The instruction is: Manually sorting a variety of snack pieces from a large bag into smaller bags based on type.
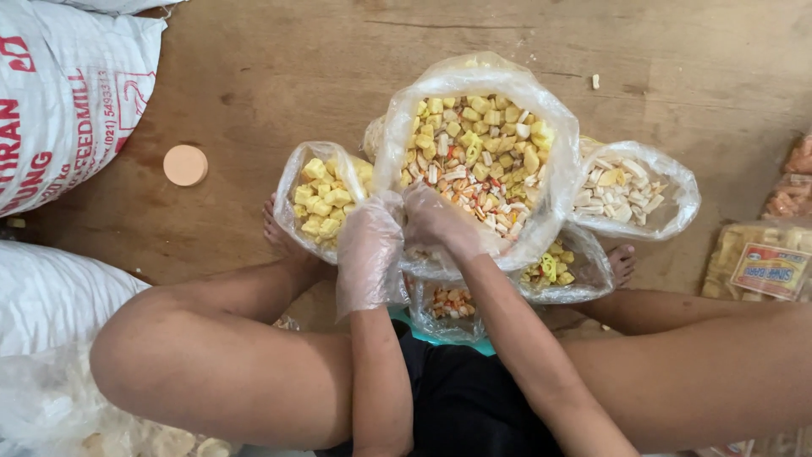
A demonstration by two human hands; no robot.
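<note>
Head cam looks straight down at someone sitting on a wooden floor [279, 76] with bags of snack pieces between their legs. Using the big clear bag [474, 169] of mixed yellow and white chunks as the reference: the left hand [370, 245], in a loose plastic glove, sits just left of the bag's near rim, fingers curled down against the plastic, though I can't tell if it's really pinching anything. The right hand [440, 222], also gloved, is at the near rim, with fingers bunched together and dug into the mix at the bag's edge; what's between them is hidden.

Left of the big bag, touching it, is a smaller bag of yellow cubes [326, 199]. Right of it sits a bag of pale white pieces [630, 190]. Below it, closer to the person, are two more small bags [562, 271], partly covered. Far left of it there's a round tan lid [185, 165] on the floor and a white woven sack [68, 93] beyond that.
</note>
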